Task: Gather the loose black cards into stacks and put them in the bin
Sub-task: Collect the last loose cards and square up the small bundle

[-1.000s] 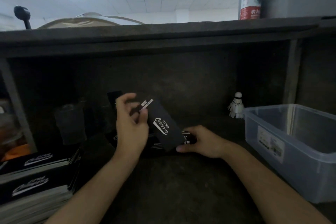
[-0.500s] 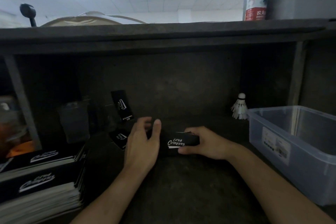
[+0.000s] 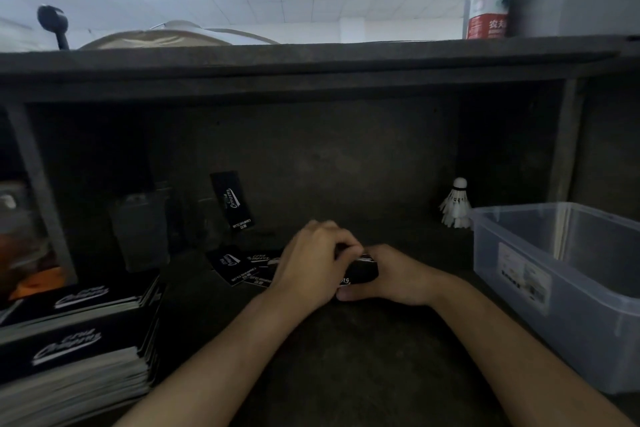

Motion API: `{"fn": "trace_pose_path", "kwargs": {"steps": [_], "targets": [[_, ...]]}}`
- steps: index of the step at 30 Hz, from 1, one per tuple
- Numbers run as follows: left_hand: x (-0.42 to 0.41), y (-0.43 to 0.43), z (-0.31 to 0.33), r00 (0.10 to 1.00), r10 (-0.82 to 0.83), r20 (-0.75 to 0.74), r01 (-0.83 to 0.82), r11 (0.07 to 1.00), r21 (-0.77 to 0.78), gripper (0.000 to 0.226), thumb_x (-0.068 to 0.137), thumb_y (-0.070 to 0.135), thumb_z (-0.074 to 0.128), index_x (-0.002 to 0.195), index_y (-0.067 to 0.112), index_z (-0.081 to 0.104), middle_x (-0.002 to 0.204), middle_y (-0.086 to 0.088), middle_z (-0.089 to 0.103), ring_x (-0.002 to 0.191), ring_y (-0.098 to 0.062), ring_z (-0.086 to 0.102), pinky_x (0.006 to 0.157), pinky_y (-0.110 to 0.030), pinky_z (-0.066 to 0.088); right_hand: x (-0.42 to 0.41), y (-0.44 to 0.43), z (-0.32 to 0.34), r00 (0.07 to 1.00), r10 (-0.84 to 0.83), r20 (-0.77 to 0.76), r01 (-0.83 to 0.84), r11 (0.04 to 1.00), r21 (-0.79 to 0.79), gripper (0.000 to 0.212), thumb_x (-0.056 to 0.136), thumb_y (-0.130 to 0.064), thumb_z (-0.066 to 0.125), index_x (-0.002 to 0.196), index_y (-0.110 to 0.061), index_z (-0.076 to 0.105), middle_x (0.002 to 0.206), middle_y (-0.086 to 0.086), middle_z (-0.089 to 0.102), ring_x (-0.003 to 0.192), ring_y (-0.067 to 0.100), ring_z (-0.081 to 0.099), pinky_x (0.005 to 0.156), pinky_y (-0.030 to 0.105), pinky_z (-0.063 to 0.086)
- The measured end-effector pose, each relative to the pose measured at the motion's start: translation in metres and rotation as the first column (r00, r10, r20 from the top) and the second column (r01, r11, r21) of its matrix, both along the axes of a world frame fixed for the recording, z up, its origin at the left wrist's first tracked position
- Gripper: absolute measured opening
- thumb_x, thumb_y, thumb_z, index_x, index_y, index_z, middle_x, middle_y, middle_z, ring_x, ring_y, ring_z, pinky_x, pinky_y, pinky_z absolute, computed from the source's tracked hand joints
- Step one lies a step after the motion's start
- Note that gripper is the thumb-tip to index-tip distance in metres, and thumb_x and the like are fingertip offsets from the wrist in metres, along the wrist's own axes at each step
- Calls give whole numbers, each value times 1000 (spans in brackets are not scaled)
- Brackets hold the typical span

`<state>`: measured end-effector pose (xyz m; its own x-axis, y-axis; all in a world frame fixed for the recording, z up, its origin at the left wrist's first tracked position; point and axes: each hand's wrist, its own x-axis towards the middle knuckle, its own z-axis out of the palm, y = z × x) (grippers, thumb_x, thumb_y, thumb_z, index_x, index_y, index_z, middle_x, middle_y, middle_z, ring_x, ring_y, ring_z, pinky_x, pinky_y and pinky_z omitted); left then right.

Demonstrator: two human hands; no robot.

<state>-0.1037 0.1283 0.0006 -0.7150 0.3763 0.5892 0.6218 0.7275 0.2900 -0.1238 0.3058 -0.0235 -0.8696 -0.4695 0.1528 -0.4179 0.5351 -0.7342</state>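
Your left hand [image 3: 311,263] and right hand [image 3: 393,276] sat together mid-tabletop [image 3: 346,364], forearms converging from the near side. Each grip was curled onto one end of the stack of black cards [image 3: 360,273]. Loose cards [image 3: 239,267] lay just left, and the bin [image 3: 588,329] stood at the right.
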Motion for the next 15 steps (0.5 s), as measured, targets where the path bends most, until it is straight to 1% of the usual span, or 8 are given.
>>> {"fn": "trace_pose_path", "kwargs": {"steps": [3, 5, 8, 10, 11, 13, 14, 15], "targets": [[-1, 10, 12, 998, -25, 53, 28, 998, -59, 6, 93, 34, 68, 95, 32, 73, 90, 16, 58, 84, -1, 57, 72, -22, 47, 0, 0, 0, 1000, -19, -22, 20, 999, 51, 42, 81, -41, 83, 119, -34, 66, 122, -16, 68, 117, -1, 58, 107, 25, 44], [-3, 11, 20, 999, -12, 53, 18, 994, -110, 4, 92, 33, 69, 91, 31, 71, 88, 16, 58, 84, -2, 58, 72, -25, 48, -1, 0, 1, 999, -38, -18, 39, 997, 67, 43, 81, -42, 83, 119, -32, 66, 119, -15, 68, 114, 0, 59, 107, 29, 45], [0, 17, 27, 996, -7, 85, 27, 970, -240, 3, 94, 25, 68, 94, 28, 66, 98, 12, 57, 89, -7, 58, 77, -30, 53, -2, 1, 0, 998, -55, 2, 55, 997, 50, 45, 78, -46, 84, 116, -30, 68, 116, -13, 71, 112, 1, 62, 107, 32, 47], [0, 22, 24, 1000, 25, 16, -18, 939, -344, 13, 92, 16, 68, 96, 26, 60, 103, 9, 54, 89, -11, 57, 78, -34, 55, -2, 1, -1, 998, -57, 38, 56, 998, 29, 42, 76, -46, 85, 112, -30, 70, 112, -12, 74, 108, 2, 65, 104, 32, 49], [0, 21, 23, 999, 27, -35, -37, 944, -327, 17, 91, 12, 67, 95, 26, 58, 102, 8, 52, 87, -11, 57, 77, -34, 55, -1, 1, -1, 997, -51, 57, 50, 999, 17, 38, 77, -44, 85, 109, -30, 71, 108, -11, 75, 103, 2, 68, 99, 29, 52], [-1, 14, 23, 994, 38, -100, -47, 995, -86, 20, 93, 7, 62, 91, 25, 54, 100, 10, 50, 84, -6, 55, 74, -26, 51, 1, 1, 1, 997, -33, 70, 33, 999, 3, 28, 80, -36, 85, 104, -30, 71, 101, -9, 76, 94, 0, 70, 88, 23, 53], [-1, 8, 23, 991, 74, -115, -61, 991, 119, 19, 95, 6, 58, 91, 24, 54, 98, 9, 51, 84, -5, 55, 73, -22, 48, 1, 1, 1, 998, -29, 64, 29, 1000, -5, 28, 80, -35, 85, 104, -29, 71, 102, -7, 77, 94, 2, 71, 89, 26, 55], [-2, 0, 20, 987, 123, -107, -78, 933, 352, 18, 97, 6, 54, 91, 23, 54, 97, 7, 54, 85, -6, 57, 75, -21, 48, 1, 2, 1, 998, -27, 52, 28, 1000, -12, 33, 78, -37, 86, 106, -26, 72, 104, -5, 77, 97, 5, 72, 93, 32, 56]]}}
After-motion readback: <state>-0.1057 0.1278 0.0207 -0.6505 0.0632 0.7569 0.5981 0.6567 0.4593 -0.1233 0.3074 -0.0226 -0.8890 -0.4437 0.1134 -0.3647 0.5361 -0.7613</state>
